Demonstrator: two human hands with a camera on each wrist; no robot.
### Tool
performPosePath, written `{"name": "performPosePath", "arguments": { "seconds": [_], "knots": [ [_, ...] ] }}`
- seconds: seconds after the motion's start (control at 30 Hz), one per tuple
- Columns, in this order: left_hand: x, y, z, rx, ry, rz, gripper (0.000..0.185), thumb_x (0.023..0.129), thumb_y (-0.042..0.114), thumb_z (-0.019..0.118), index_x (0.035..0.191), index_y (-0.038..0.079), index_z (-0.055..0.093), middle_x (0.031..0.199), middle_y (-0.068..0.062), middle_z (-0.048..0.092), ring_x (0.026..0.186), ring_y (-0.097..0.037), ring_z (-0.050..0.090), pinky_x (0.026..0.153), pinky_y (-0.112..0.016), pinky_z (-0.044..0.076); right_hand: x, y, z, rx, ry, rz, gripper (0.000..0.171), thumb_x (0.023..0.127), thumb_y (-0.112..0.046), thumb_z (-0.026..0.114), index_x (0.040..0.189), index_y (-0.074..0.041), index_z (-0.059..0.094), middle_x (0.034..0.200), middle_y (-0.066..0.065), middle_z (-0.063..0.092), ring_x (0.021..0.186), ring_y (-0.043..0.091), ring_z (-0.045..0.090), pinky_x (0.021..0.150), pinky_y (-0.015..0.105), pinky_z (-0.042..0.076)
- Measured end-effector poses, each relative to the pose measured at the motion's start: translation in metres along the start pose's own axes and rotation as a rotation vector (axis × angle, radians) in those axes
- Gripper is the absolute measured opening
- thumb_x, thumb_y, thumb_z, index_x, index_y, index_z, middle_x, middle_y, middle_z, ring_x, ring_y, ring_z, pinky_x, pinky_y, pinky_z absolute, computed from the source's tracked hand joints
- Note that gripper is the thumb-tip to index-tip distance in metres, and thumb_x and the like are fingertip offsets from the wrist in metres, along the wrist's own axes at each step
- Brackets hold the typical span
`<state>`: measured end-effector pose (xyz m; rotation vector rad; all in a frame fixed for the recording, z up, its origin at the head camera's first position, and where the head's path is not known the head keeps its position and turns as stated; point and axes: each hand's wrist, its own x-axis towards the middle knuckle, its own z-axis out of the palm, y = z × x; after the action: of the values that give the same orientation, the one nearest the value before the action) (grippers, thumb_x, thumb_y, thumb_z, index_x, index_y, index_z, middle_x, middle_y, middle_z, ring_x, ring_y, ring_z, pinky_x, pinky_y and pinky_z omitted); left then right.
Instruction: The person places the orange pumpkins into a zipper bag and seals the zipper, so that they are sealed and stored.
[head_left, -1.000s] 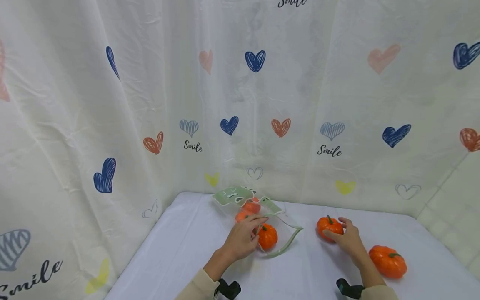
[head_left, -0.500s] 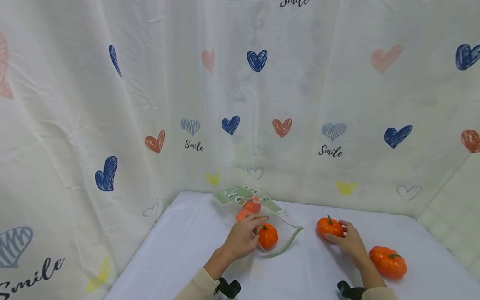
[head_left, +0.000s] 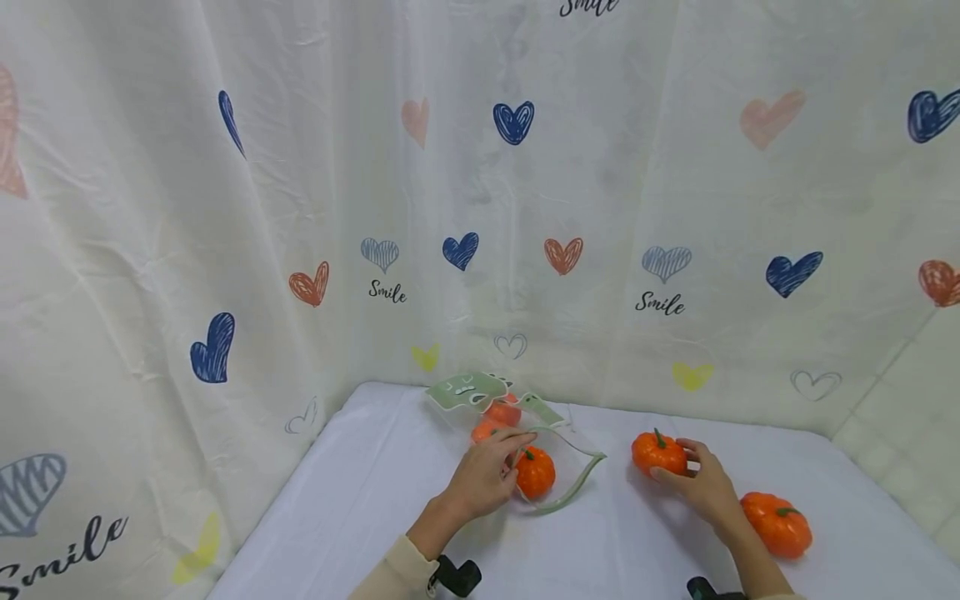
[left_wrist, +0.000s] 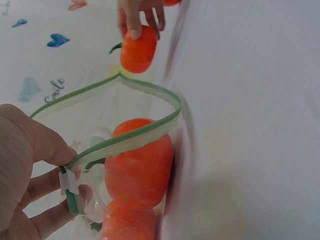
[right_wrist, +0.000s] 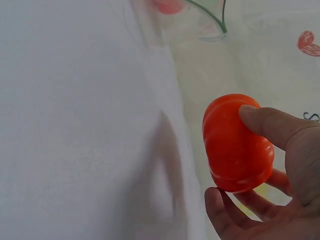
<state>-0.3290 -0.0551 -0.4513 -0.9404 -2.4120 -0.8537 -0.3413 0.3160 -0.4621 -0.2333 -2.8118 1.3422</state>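
My left hand (head_left: 486, 473) pinches the opening edge of a clear zip bag (head_left: 467, 390) with a green trim, close to its white slider (left_wrist: 69, 181). The bag lies with its mouth spread toward the right. Several small orange pumpkins are inside; the one nearest the mouth (head_left: 536, 475) shows best, with another pumpkin (left_wrist: 129, 222) behind it. To the right of the bag, my right hand (head_left: 703, 482) holds a small pumpkin (head_left: 657, 454) with a green stem, thumb on one side and fingers on the other. A shadow (right_wrist: 155, 170) lies apart from this pumpkin, which seems slightly raised.
One more orange pumpkin (head_left: 777, 525) sits on the white tablecloth (head_left: 600, 550) beside the right forearm. A pale curtain (head_left: 480, 200) printed with hearts hangs behind the table's far edge. A dark wrist camera (head_left: 457, 577) is on the left wrist.
The right hand has settled its grip round the pumpkin, which has risen very slightly. Its forearm has shifted a little right. Left hand and bag have stayed in place.
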Motion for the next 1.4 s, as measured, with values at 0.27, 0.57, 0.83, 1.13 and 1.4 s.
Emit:
{"name": "performPosePath", "arguments": {
  "seconds": [0.27,0.57,0.83,1.13,1.4],
  "knots": [
    [0.000,-0.001,0.001,0.009,0.004,0.007,0.055,0.086,-0.004,0.069,0.137,0.014,0.066,0.131,0.003,0.067,0.073,-0.001,0.050,0.062,-0.009,0.043,-0.014,-0.018,-0.005,0.010,0.011,-0.015,0.114,0.083,-0.061,0.076,0.161,-0.004,0.016,0.159,0.034,0.023,0.132,0.051,0.040,0.097,0.056,0.055],
    [0.000,-0.002,0.000,0.009,0.007,0.010,0.055,0.086,-0.004,0.069,0.137,0.015,0.065,0.130,0.002,0.067,0.074,-0.003,0.052,0.062,-0.009,0.043,-0.033,-0.037,-0.010,-0.004,0.003,-0.066,0.114,0.081,-0.066,0.075,0.160,-0.006,0.020,0.158,0.031,0.027,0.132,0.048,0.042,0.088,0.048,0.059],
    [0.000,-0.001,-0.001,0.001,-0.002,-0.013,0.055,0.085,-0.004,0.069,0.138,0.014,0.065,0.133,0.003,0.066,0.075,-0.003,0.052,0.062,-0.010,0.044,-0.049,-0.048,-0.009,-0.001,-0.057,-0.096,0.108,0.082,-0.063,0.076,0.160,-0.011,0.023,0.160,0.029,0.027,0.134,0.048,0.043,0.090,0.052,0.058],
    [0.000,-0.001,0.002,0.001,0.003,-0.003,0.055,0.086,-0.004,0.070,0.137,0.016,0.065,0.133,0.003,0.067,0.075,-0.001,0.051,0.064,-0.009,0.045,-0.056,-0.051,0.000,0.020,-0.106,-0.201,0.089,0.089,-0.047,0.076,0.157,-0.014,0.030,0.156,0.023,0.036,0.127,0.038,0.053,0.089,0.047,0.059],
    [0.000,0.000,0.001,0.007,0.007,-0.001,0.055,0.086,-0.004,0.070,0.137,0.015,0.066,0.132,0.003,0.067,0.076,-0.002,0.052,0.063,-0.009,0.044,-0.064,-0.063,0.012,0.077,-0.158,-0.259,0.079,0.088,-0.038,0.079,0.153,-0.017,0.039,0.153,0.020,0.044,0.117,0.029,0.060,0.089,0.044,0.060]
  ]
}}
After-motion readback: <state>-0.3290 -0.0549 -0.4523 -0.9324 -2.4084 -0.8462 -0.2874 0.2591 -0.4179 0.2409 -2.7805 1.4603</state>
